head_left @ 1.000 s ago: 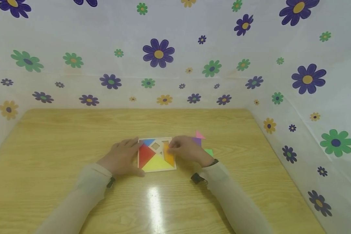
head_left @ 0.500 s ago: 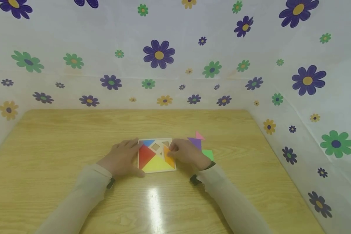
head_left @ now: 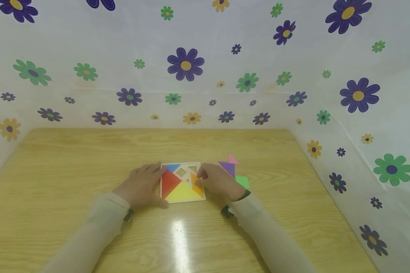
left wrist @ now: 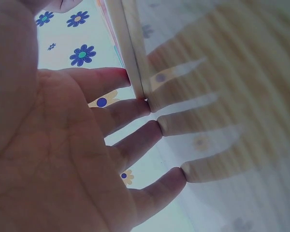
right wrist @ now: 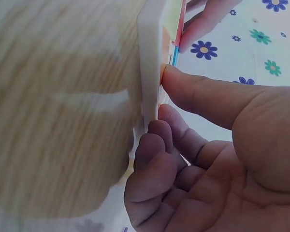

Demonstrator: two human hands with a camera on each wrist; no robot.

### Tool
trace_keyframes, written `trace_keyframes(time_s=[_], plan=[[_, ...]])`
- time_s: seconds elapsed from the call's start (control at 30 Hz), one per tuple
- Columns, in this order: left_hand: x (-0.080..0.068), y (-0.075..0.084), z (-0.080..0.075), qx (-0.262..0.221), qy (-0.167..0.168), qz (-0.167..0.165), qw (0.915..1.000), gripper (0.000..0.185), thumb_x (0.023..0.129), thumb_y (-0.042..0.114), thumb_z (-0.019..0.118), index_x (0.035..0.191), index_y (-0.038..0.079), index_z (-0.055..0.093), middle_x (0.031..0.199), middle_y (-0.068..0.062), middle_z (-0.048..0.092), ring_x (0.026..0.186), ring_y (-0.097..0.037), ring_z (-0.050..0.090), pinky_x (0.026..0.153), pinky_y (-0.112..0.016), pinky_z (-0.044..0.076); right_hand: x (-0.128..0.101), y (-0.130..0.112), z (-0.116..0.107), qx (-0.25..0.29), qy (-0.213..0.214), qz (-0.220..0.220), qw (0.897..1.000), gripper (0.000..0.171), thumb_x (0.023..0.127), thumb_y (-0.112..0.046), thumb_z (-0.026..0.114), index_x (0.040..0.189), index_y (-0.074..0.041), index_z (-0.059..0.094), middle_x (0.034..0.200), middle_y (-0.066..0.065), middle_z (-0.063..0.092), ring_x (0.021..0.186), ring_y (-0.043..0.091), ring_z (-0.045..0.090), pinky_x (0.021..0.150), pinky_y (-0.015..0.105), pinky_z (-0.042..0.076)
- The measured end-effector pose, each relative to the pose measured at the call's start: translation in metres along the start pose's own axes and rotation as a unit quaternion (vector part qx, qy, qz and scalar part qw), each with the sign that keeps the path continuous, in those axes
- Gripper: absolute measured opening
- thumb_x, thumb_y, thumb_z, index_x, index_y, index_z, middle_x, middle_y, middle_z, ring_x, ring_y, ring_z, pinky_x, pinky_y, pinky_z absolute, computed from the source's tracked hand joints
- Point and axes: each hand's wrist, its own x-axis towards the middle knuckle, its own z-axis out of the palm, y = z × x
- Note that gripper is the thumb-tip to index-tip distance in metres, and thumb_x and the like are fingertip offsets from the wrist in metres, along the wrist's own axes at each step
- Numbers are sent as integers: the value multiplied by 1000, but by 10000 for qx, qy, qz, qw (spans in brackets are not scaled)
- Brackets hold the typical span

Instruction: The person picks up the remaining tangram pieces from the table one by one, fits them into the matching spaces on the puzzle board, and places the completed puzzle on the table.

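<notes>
The left hand point(head_left: 141, 185) spreads against the left edge of the puzzle tray point(head_left: 188, 175), apparently steadying it on the counter point(head_left: 89, 151). The right hand point(head_left: 220, 182) has its thumb on the orange piece point(head_left: 196, 189) at the tray's right; whether it pinches is unclear.

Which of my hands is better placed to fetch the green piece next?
Probably your right hand. It touches the orange piece on the right side of the board, and the green piece lies close beside it. Your left hand is at the opposite edge, farther away.
</notes>
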Motion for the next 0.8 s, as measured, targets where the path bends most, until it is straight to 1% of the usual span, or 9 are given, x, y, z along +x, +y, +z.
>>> trace_keyframes(time_s=[0.07, 0.17, 0.2, 0.3, 0.37, 0.43, 0.53, 0.7, 0.8], plan=[[0, -1, 0, 2, -2, -5, 10000, 115, 73, 65, 84, 160, 6, 37, 167, -21, 30, 150, -46, 30, 118, -68, 26, -1, 0, -1, -8, -15, -37, 10000, 18, 94, -23, 76, 104, -10, 67, 98, 1, 65, 91, 18, 57, 88, 35, 51], [1, -2, 2, 11, 5, -16, 10000, 116, 72, 66, 84, 160, 6, 37, 167, -21, 30, 150, -46, 30, 118, -68, 26, -5, 1, -6, 229, -91, -101, 9996, 14, 96, -25, 73, 102, -14, 67, 97, -1, 65, 91, 18, 58, 85, 35, 51], [1, -2, 2, 6, -1, -31, 10000, 117, 72, 66, 84, 160, 6, 37, 167, -21, 29, 150, -46, 29, 118, -68, 26, -7, 3, -8, 290, -79, -106, 9995, 12, 97, -26, 71, 101, -16, 66, 97, -2, 65, 91, 17, 58, 84, 35, 51], [2, -3, 3, 19, -6, -53, 10000, 118, 71, 66, 84, 160, 6, 36, 167, -20, 29, 150, -46, 29, 119, -68, 26, -11, 8, -23, 415, 34, -116, 9991, 9, 100, -26, 66, 100, -17, 67, 98, -2, 65, 91, 19, 59, 83, 35, 52], [2, -2, 3, 27, -23, -78, 10000, 118, 71, 66, 85, 160, 6, 36, 167, -20, 29, 151, -45, 29, 119, -67, 26, -12, 14, -33, 216, 227, -16, 9995, 12, 101, -27, 65, 102, -16, 68, 100, 0, 66, 92, 19, 60, 83, 36, 53], [3, -3, 3, 48, -23, -80, 10000, 119, 70, 68, 84, 160, 7, 36, 167, -20, 29, 151, -45, 29, 118, -68, 27, -11, 20, -43, -5, 421, 110, 9991, 16, 100, -25, 66, 105, -11, 69, 103, 3, 67, 94, 21, 60, 85, 38, 53], [3, -4, 4, 61, -23, -86, 9999, 119, 70, 68, 84, 161, 7, 36, 167, -20, 29, 151, -45, 29, 119, -67, 27, -11, 31, -53, -286, 608, 347, 9971, 22, 101, -28, 66, 108, -7, 70, 109, 8, 68, 98, 24, 62, 88, 41, 55], [4, -5, 5, 62, -20, -78, 9999, 119, 70, 69, 84, 161, 7, 36, 167, -20, 29, 151, -45, 29, 118, -67, 27, -12, 44, -61, -490, 695, 520, 9950, 30, 102, -29, 63, 116, -3, 70, 120, 15, 67, 108, 30, 63, 95, 48, 54], [3, -5, 6, 73, -13, -83, 9999, 120, 70, 69, 84, 161, 7, 36, 168, -19, 29, 151, -45, 29, 119, -67, 27, -13, 48, -63, -570, 708, 634, 9938, 32, 103, -25, 61, 120, 0, 68, 121, 17, 67, 111, 33, 62, 96, 49, 53]])
